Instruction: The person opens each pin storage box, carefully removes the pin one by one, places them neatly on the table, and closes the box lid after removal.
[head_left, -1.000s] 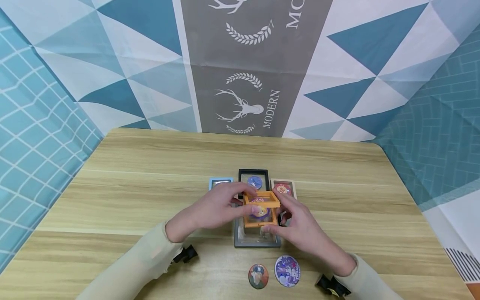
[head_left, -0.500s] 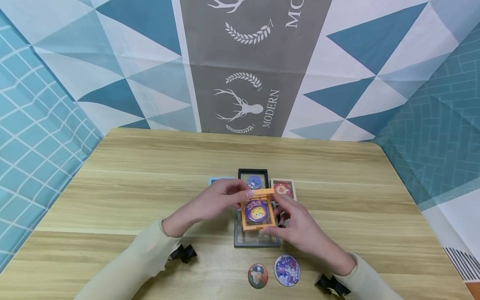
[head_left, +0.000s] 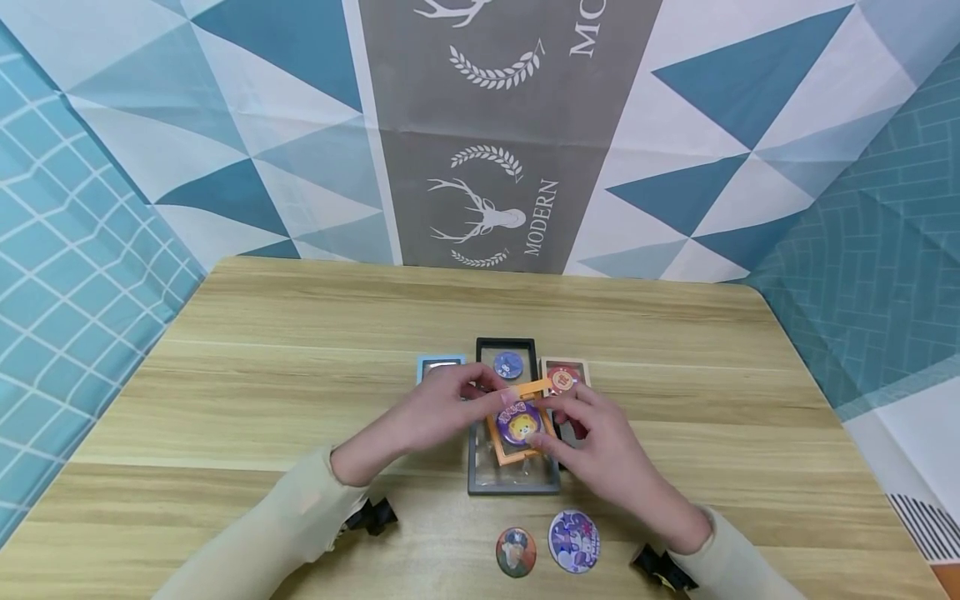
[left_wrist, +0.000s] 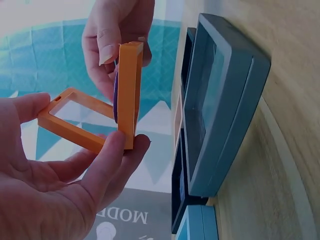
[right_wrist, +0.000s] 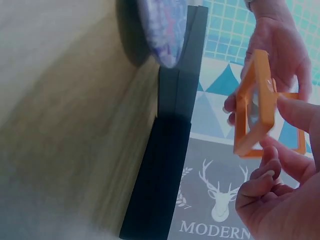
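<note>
My left hand [head_left: 457,400] pinches an orange hinged display frame [head_left: 513,457], its two halves spread apart. A round purple pin badge [head_left: 519,422] with a yellow bear lies against the film of the nearer half. My right hand [head_left: 592,429] has its thumb and forefinger at the badge's right edge, and seems to pinch it there. In the left wrist view the badged half [left_wrist: 129,95] stands on edge, while the other half [left_wrist: 75,122] folds out toward my left palm. The right wrist view shows the orange frame [right_wrist: 257,107] edge-on; fingers partly hide the badge.
Beneath the hands lies a grey frame [head_left: 514,489]. Behind it are a black frame [head_left: 507,342] with a blue badge, a light blue frame [head_left: 441,360] and a beige frame [head_left: 587,379]. Two badges, one reddish [head_left: 516,552] and one purple-white [head_left: 574,542], lie near the front.
The orange frame has opened wider and tilted slightly, with its raised half swung back. My right hand has shifted from the frame's right side to the badge's edge.
</note>
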